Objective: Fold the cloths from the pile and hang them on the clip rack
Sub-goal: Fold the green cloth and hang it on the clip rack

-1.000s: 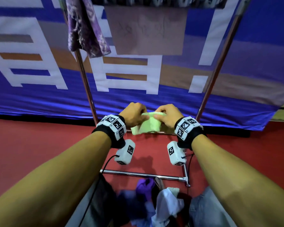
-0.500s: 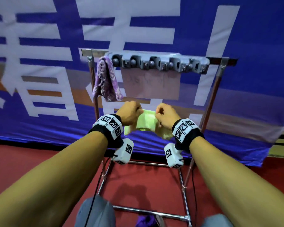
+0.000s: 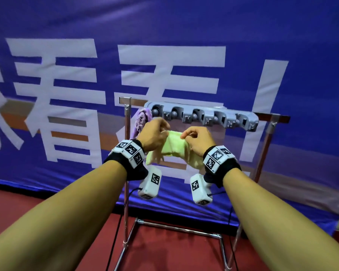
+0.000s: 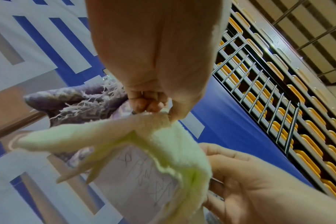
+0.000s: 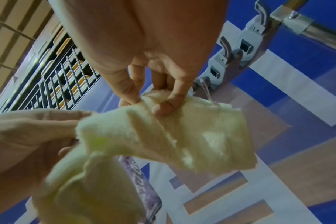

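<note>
Hands: two. The left hand [image 3: 152, 134] and right hand [image 3: 198, 141] sit mid-frame in the head view.
Fingers: both hands pinch the top edge of the green cloth [image 3: 175, 147], fingertips curled onto it.
Green cloth: one, folded, held just below the clip rack [image 3: 202, 115]; its lower corners droop.
Clip rack: one grey bar on a metal stand [image 3: 126, 173]; five clips are countable, and the leftmost is partly covered.
Purple cloth: one [image 3: 140, 122], hanging at the rack's left end, largely hidden behind the left hand.
Clear panel: one [image 4: 144, 178], hanging under the rack, with faint scribbles too blurred to read.
Banner: one blue backdrop [image 3: 67, 85], cut off at the frame edges.
</note>
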`<state>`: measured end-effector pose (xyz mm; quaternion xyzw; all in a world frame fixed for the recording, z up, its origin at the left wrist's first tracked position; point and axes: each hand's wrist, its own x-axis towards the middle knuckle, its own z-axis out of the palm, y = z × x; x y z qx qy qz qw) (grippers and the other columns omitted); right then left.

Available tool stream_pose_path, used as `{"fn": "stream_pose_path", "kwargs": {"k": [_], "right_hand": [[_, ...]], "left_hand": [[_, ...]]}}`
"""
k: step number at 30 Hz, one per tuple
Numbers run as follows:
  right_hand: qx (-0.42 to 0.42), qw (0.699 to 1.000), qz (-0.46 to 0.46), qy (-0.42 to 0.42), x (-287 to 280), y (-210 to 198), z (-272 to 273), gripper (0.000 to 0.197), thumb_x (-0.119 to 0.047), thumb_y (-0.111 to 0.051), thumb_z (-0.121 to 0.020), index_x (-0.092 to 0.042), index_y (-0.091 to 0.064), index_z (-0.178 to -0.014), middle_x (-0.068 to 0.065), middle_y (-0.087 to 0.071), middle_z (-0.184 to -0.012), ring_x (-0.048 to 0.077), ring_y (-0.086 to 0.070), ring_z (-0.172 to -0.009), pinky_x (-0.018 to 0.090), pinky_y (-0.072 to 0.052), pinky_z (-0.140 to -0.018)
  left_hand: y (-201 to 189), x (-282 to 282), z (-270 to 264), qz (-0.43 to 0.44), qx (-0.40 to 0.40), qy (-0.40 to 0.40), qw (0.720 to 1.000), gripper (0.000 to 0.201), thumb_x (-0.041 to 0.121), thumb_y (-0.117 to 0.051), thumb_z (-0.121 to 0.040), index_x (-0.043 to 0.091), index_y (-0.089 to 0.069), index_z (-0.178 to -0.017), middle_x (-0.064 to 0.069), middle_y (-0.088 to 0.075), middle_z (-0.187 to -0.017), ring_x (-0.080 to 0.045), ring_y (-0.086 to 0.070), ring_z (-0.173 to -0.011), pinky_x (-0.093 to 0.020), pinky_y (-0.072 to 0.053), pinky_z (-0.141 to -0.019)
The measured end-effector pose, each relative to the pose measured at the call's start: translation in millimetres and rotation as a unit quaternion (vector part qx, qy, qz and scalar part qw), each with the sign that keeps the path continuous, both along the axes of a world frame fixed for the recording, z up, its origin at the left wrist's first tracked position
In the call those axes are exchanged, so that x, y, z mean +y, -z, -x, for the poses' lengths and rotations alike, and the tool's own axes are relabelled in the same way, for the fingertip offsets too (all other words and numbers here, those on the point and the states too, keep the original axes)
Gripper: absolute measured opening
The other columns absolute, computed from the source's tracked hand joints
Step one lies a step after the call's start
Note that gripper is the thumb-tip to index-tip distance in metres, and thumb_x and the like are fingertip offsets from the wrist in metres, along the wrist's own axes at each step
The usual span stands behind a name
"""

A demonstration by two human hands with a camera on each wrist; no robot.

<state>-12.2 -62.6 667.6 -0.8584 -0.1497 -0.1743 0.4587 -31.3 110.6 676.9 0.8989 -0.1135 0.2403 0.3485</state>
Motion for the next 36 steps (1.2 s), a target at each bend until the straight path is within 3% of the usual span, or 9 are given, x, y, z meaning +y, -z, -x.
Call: {"fn": "stream_pose_path", "kwargs": {"k": [5, 8, 12, 16, 20, 23, 26, 30, 36], "right_hand": [[-0.027, 1.000, -0.010, 0.010, 17.9, -19.9, -10.6, 0.033, -0.002, -0.053, -0.082, -0.025, -0.069, -0.066, -0.003, -0.065, -0.064, 0.018, -0.060, -0.058, 0.034, -0.057, -0.061], [-0.045, 0.999, 0.020, 0.013, 27.5, -30.0, -15.8, 0.031, -0.002, -0.052, -0.082, -0.022, -0.074, -0.073, 0.000, -0.066, -0.068, 0.012, -0.054, -0.055, 0.020, -0.043, -0.053], [-0.029, 0.999, 0.020, 0.010, 37.2, -39.3, -28.6, 0.034, -0.001, -0.048, -0.083, -0.021, -0.076, -0.086, 0.009, -0.072, -0.090, 0.025, -0.066, -0.079, 0.034, -0.056, -0.076], [-0.013, 0.999, 0.030, -0.005, 48.0, -43.7, -42.3, 0.035, -0.006, -0.051, -0.085, -0.019, -0.071, -0.109, 0.004, -0.067, -0.114, 0.024, -0.067, -0.091, 0.043, -0.058, -0.081], [-0.001, 0.999, 0.050, -0.012, 55.4, -46.6, -49.1, 0.041, -0.009, -0.051, -0.084, -0.017, -0.064, -0.122, 0.006, -0.066, -0.108, 0.023, -0.070, -0.072, 0.044, -0.060, -0.069], [0.007, 0.998, 0.059, -0.007, 60.9, -46.8, -56.7, 0.044, -0.009, -0.052, -0.083, -0.014, -0.061, -0.126, 0.007, -0.062, -0.122, 0.029, -0.070, -0.086, 0.043, -0.058, -0.083], [0.006, 0.998, 0.068, -0.016, 64.9, -47.4, -62.4, 0.044, -0.007, -0.053, -0.083, -0.010, -0.060, -0.126, 0.013, -0.059, -0.126, 0.034, -0.067, -0.097, 0.043, -0.054, -0.090], [-0.017, 0.993, 0.118, -0.028, 64.8, -42.3, -67.6, 0.025, -0.008, -0.052, -0.087, -0.005, -0.069, -0.104, 0.015, -0.068, -0.095, 0.032, -0.064, -0.090, 0.041, -0.053, -0.083], [-0.012, 0.981, 0.192, -0.023, 63.3, -32.3, -74.7, 0.014, -0.010, -0.054, -0.082, -0.007, -0.067, -0.087, 0.020, -0.064, -0.091, 0.034, -0.055, -0.097, 0.030, -0.038, -0.074]], "left_hand": [[-21.0, 12.1, -3.0, -0.007, -0.004, -0.017, 1.000, 0.029, 0.001, -0.050, -0.086, 0.019, -0.065, -0.070, -0.003, -0.063, -0.074, -0.016, -0.059, -0.068, -0.030, -0.051, -0.066], [-27.5, 16.3, -7.3, -0.004, -0.010, -0.047, 0.999, 0.032, -0.003, -0.046, -0.088, 0.012, -0.073, -0.080, -0.010, -0.067, -0.088, -0.023, -0.061, -0.078, -0.026, -0.048, -0.068], [-34.0, 19.8, -14.6, -0.010, -0.011, -0.055, 0.998, 0.037, -0.003, -0.043, -0.090, 0.007, -0.073, -0.108, -0.013, -0.067, -0.119, -0.022, -0.062, -0.106, -0.009, -0.034, -0.074], [-40.6, 20.9, -26.6, 0.003, 0.001, -0.050, 0.999, 0.042, -0.005, -0.042, -0.087, 0.004, -0.066, -0.121, -0.012, -0.062, -0.131, -0.024, -0.058, -0.118, -0.023, -0.042, -0.096], [-41.4, 22.5, -43.8, -0.010, 0.008, -0.063, 0.998, 0.044, -0.003, -0.044, -0.086, 0.007, -0.065, -0.123, -0.015, -0.065, -0.124, -0.030, -0.062, -0.110, -0.034, -0.050, -0.094], [-40.0, 24.9, -55.8, -0.012, 0.013, -0.066, 0.998, 0.043, -0.002, -0.043, -0.085, 0.008, -0.066, -0.120, -0.012, -0.066, -0.120, -0.030, -0.063, -0.106, -0.038, -0.051, -0.093], [-39.9, 27.4, -64.7, -0.019, 0.020, -0.057, 0.998, 0.042, -0.001, -0.044, -0.084, 0.010, -0.069, -0.115, -0.011, -0.069, -0.114, -0.030, -0.064, -0.098, -0.033, -0.052, -0.083], [-32.7, 28.1, -73.0, -0.064, 0.033, -0.054, 0.996, 0.031, 0.006, -0.048, -0.083, 0.010, -0.071, -0.103, -0.014, -0.071, -0.100, -0.032, -0.064, -0.098, -0.029, -0.048, -0.074], [-29.6, 23.3, -75.1, -0.062, 0.084, -0.027, 0.994, 0.019, 0.000, -0.043, -0.083, 0.009, -0.052, -0.068, -0.019, -0.067, -0.080, -0.032, -0.063, -0.069, -0.036, -0.053, -0.062]]}}
